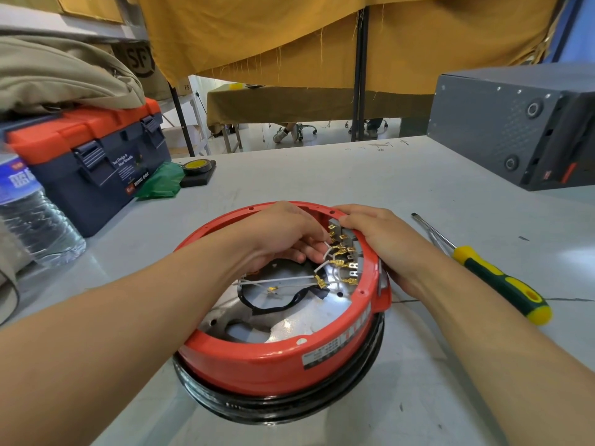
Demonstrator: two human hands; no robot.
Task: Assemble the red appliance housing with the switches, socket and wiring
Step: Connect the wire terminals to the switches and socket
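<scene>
Flanking red housing (277,365) — screwdriver (489,268) right, toolbox (96,156) left

Single head-worn wide-angle view, being aimed forward and downward, desk (322,175) being seen from close above, both forearms being framed

I see a round red housing (257,365) of glossy, smooth plastic, sitting on a shiny black rim (354,391). Its floor is a bright, reflective metal plate (289,320), and small brass-coloured metal terminals (341,262) glint on white insulated wires (280,279). The grey tabletop (322,175) looks matt and scuffed. The yellow-and-green screwdriver (483,268) has a rubbery-looking handle and a polished steel shaft.
</scene>
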